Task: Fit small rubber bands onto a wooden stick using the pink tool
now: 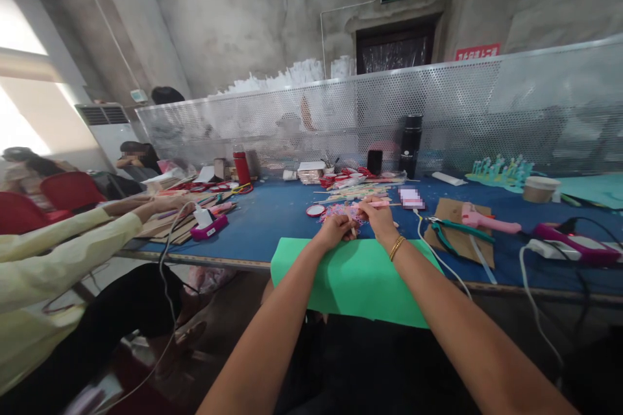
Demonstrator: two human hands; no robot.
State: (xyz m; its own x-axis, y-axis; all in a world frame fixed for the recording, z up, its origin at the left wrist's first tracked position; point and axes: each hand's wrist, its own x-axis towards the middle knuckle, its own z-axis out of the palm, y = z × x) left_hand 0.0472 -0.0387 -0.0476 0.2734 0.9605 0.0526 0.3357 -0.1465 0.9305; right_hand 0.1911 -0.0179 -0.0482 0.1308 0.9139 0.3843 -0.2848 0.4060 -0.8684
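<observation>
My left hand point(335, 231) is closed at the back edge of the green sheet point(335, 285). A small pale piece shows at its fingertips, too small to name. My right hand point(381, 222), with a gold bracelet at the wrist, is closed around a thin pink stick point(378, 204) that points to the right. Both hands are close together, fingertips almost meeting. Beneath and behind them lies a pile of small pink and purple pieces point(331, 211), partly covered by my fingers. The green sheet hangs over the table's front edge towards my lap.
A round red-rimmed lid point(315, 211) and thin wooden sticks point(357, 192) lie behind my hands. To the right are a phone point(411, 198), green-handled pliers point(445, 237), a pink glue gun point(489, 219) and a power strip point(579, 245). On the left, a co-worker's yellow sleeves point(63, 253) reach over cardboard.
</observation>
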